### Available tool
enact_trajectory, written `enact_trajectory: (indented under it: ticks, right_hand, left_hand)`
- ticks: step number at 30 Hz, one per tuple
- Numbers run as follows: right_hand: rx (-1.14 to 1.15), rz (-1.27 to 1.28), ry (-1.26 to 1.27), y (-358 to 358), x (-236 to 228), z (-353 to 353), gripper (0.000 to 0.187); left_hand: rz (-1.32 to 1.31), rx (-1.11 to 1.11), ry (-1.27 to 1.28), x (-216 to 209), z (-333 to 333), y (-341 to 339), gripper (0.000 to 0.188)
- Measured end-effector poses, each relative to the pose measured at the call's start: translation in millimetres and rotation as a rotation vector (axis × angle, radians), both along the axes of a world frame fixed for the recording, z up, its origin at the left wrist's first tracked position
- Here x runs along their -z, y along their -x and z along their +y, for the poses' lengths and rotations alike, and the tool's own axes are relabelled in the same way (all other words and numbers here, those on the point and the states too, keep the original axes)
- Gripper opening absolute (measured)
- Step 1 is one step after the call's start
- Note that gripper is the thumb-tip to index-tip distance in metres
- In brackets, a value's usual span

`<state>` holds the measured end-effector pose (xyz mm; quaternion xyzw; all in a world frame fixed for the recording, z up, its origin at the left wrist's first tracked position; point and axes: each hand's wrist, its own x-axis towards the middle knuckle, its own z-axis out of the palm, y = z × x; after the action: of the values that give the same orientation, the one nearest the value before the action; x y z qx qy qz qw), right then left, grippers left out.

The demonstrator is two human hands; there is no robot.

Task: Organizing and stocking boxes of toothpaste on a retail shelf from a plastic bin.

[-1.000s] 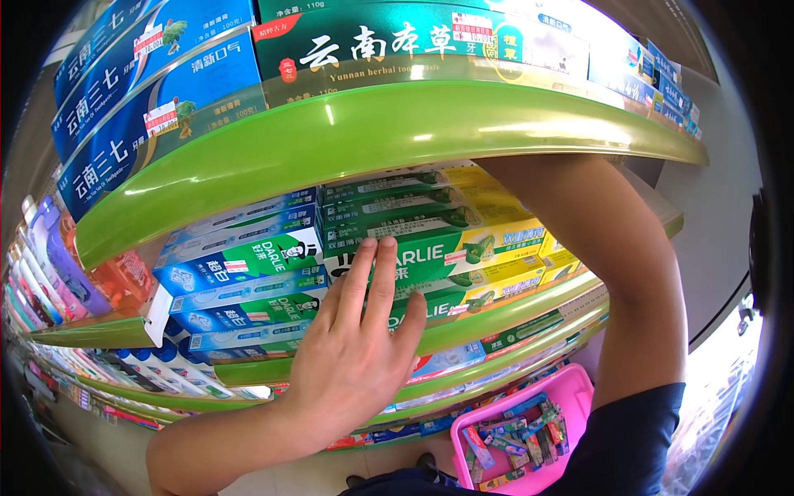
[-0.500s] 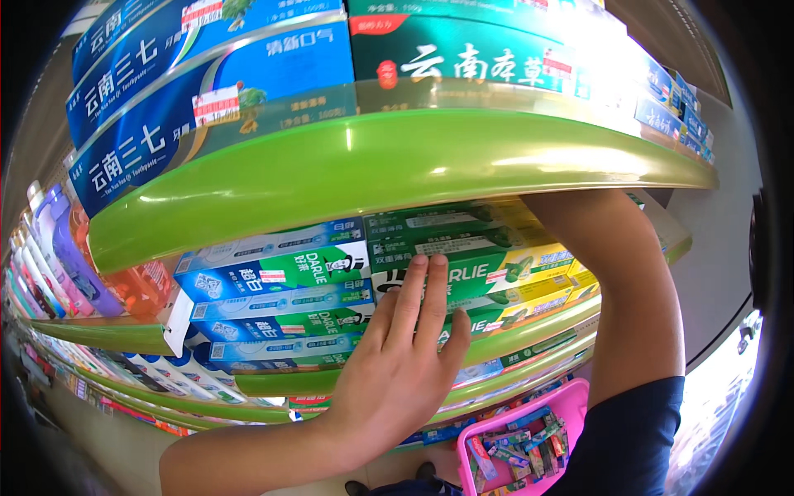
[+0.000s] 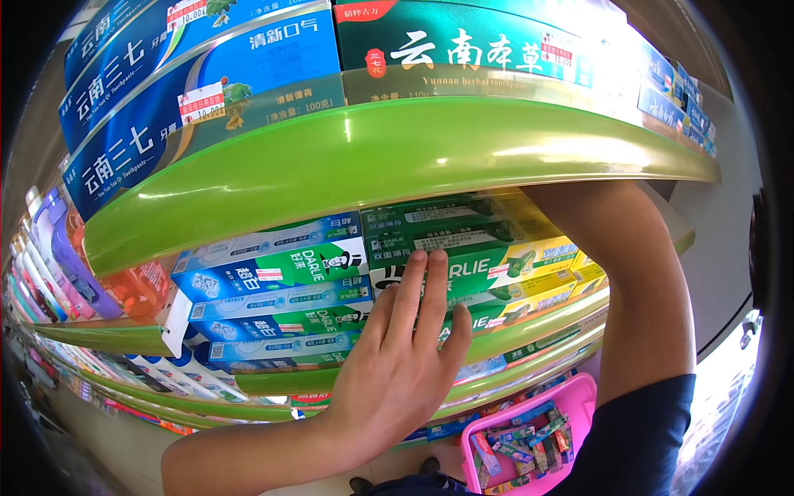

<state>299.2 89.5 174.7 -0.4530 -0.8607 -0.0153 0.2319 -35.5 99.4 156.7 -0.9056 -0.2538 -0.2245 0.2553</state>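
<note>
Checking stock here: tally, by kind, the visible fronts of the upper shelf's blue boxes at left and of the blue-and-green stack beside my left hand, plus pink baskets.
Blue boxes, upper left: 3
Blue-and-green boxes, left of left hand: 3
Pink basket: 1
Total: 7

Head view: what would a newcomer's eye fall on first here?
Probably the glossy green shelf edge, curving across the upper middle. Next, the left hand near centre, fingers against the stacked green-and-yellow boxes, while the right hand is hidden beneath that edge. Then the bright pink tub of small boxes at lower right.
</note>
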Motion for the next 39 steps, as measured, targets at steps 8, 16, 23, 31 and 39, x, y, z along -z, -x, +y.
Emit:
enact_trajectory:
  ticks: [8,16,23,31,39]
  right_hand:
    - [-0.009,-0.035,-0.026,7.7,4.0,4.3,0.036]
    - [-0.025,-0.068,-0.065,0.9,4.6,-2.9,0.036]
    - [-0.056,-0.105,-0.096,-4.2,9.6,-6.3,0.036]
    - [-0.062,-0.139,-0.131,-11.5,12.8,-9.8,0.035]
    - [-0.074,-0.161,-0.185,-2.8,13.6,-9.5,0.035]
  left_hand:
    - [-0.004,0.014,-0.010,5.9,7.3,-4.3,0.046]
    - [-0.004,0.006,-0.022,4.8,3.0,-2.7,0.044]
    - [-0.024,0.011,-0.032,7.3,4.3,-2.2,0.044]
    - [-0.018,0.007,-0.021,6.2,3.8,-2.9,0.043]
    - [0.004,-0.024,-0.069,6.3,4.6,-1.3,0.050]
